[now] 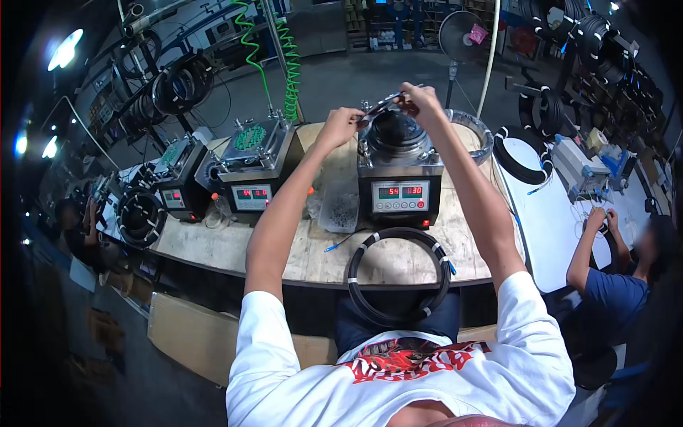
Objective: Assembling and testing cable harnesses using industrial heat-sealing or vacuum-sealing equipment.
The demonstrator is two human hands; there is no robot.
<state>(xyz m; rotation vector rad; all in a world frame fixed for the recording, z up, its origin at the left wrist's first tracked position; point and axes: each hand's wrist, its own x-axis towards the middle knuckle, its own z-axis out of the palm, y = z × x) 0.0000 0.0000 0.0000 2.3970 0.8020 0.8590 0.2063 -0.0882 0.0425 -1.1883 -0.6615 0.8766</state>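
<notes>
Both my arms stretch forward over a box-shaped polishing machine (400, 196) with a red digital display and a dark round platen (398, 135) on top. Between my hands, tilted just above the platen, is a thin metal plate (381, 108). My left hand (341, 127) has its fingers closed on the plate's left edge. The plate's right side is pinched by my right hand (421, 104). The plate's underside is hard to make out. A coil of black cable (353, 283) with white ties and blue connectors lies at the bench's front edge, near my lap.
Two similar machines (256, 160) with green-studded tops stand to the left. A clear tray (337, 215) of small parts sits beside the near machine on the wooden bench (313, 256). More cable coils (524, 158) lie on the right table, where another person (619, 256) sits.
</notes>
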